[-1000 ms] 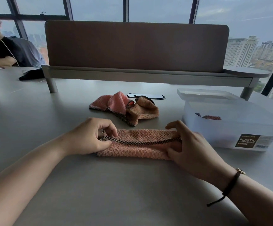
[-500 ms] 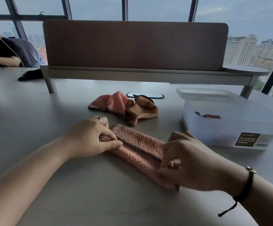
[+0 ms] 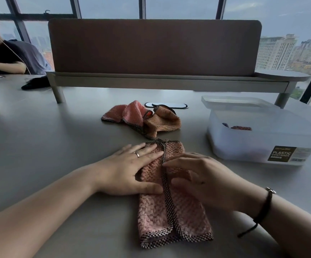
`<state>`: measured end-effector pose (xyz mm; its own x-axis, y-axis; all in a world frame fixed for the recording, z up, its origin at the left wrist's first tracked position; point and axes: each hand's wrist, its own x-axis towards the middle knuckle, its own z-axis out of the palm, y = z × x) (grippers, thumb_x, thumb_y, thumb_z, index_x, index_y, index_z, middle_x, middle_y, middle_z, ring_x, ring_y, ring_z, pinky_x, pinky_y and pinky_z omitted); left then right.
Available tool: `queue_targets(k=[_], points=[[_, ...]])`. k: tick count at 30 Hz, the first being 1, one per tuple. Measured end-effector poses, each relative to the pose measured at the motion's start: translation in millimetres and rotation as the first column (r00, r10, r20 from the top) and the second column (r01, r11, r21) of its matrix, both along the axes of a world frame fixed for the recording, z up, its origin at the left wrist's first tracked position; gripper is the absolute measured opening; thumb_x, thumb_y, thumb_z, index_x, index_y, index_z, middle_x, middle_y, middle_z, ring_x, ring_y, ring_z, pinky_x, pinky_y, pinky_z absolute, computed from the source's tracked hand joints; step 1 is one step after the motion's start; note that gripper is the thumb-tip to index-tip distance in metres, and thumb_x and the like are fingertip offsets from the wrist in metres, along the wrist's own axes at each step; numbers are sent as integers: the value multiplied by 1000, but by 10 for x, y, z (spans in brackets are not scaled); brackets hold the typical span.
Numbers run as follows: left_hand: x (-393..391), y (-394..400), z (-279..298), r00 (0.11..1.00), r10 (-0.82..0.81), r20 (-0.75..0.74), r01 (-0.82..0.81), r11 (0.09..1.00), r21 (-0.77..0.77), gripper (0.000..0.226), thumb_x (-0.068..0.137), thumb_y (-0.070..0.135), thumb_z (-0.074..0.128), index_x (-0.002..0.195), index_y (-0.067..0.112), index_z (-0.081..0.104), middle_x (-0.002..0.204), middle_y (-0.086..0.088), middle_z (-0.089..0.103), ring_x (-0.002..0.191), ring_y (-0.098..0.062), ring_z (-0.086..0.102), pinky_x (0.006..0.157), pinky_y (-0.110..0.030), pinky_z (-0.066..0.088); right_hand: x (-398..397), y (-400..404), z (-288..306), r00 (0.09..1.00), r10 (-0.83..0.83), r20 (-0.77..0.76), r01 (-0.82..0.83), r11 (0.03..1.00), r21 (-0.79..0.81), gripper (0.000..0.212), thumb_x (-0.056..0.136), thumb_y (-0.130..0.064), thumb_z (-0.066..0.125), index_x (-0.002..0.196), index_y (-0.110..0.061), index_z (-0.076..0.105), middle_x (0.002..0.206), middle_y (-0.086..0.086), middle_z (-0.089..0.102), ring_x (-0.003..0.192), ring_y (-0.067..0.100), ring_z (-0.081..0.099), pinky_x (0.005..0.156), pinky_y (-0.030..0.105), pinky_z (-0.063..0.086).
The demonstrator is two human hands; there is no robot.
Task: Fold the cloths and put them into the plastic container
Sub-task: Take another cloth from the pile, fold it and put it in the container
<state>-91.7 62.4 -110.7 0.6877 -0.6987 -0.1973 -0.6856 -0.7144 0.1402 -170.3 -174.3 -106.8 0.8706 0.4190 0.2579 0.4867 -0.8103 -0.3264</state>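
A pink cloth (image 3: 171,218) with a checked border lies folded into a long strip, running from the table's near edge away from me. My left hand (image 3: 130,170) lies flat on its left side, fingers straight. Over its right side, my right hand (image 3: 204,179) rests with fingers loosely bent, the fingertips touching the checked seam. Two crumpled cloths, one pink (image 3: 128,114) and one tan (image 3: 162,121), lie further back. The translucent plastic container (image 3: 262,144) stands at the right with folded cloths inside.
The container's lid (image 3: 236,102) lies behind the container. A desk divider panel (image 3: 154,47) on a low shelf spans the back. An oval cable port (image 3: 165,105) sits behind the cloths. Another person sits at the far left beside a dark item (image 3: 35,83).
The folded strip has been turned from lying crosswise to pointing away from me. Both hands went from pinching its ends to resting on top of it.
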Motion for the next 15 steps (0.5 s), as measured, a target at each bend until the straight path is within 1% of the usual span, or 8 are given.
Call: queue_targets(k=[1, 3, 5, 6, 8, 10, 15], points=[[-5, -25, -9, 1000, -4, 5, 4, 1000, -2, 102, 63, 98, 22, 149, 55, -14, 161, 24, -21, 147, 0, -25, 122, -33, -13, 8, -5, -26, 999, 3, -51, -6, 998, -56, 50, 90, -54, 55, 138, -43, 48, 142, -24, 49, 132, -4, 42, 113, 26, 33], [-7, -74, -25, 1000, -13, 23, 13, 1000, -9, 102, 65, 96, 24, 150, 54, -15, 162, 23, -22, 147, -1, -27, 122, -33, -13, -1, -7, -54, 992, -9, -127, -9, 991, -134, 61, 91, -64, 44, 147, -45, 32, 155, -25, 31, 142, -7, 23, 121, 30, 19], [9, -125, -37, 999, -20, 40, 20, 1000, -5, 104, 65, 96, 25, 151, 51, -13, 163, 21, -21, 147, -2, -26, 123, -35, -12, -16, -22, -59, 985, -40, -170, 6, 980, -198, 64, 92, -67, 33, 151, -46, 18, 159, -27, 16, 145, -10, 5, 124, 34, 6], [18, -148, -38, 999, -22, 44, 22, 1000, -1, 106, 64, 96, 25, 152, 50, -13, 163, 19, -20, 148, -3, -25, 124, -37, -11, -26, -35, -58, 982, -50, -184, 8, 975, -221, 65, 93, -66, 29, 152, -46, 13, 160, -27, 12, 145, -10, 0, 124, 35, 3], [46, -192, -36, 999, -24, 49, 23, 1000, 7, 111, 60, 98, 25, 153, 49, -12, 164, 18, -18, 149, -5, -23, 124, -41, -10, -38, -69, -62, 979, -59, -195, 11, 971, -241, 66, 92, -67, 23, 153, -46, 8, 161, -27, 7, 146, -8, -4, 124, 36, 1], [70, -239, -31, 999, -21, 48, 20, 1000, 15, 114, 56, 100, 24, 152, 49, -11, 164, 18, -18, 150, -6, -21, 124, -43, -9, -48, -121, -70, 980, -61, -192, 13, 970, -242, 66, 91, -68, 19, 153, -47, 8, 160, -28, 6, 147, -8, -5, 124, 36, 1], [138, -368, -11, 999, -12, 44, 12, 1000, 7, 120, 48, 104, 20, 151, 53, -11, 164, 19, -17, 151, -7, -18, 124, -43, -9, -11, -301, -70, 977, -49, -206, 0, 973, -230, 52, 101, -54, 24, 151, -51, 11, 157, -35, 3, 145, -9, -7, 124, 37, 1]])
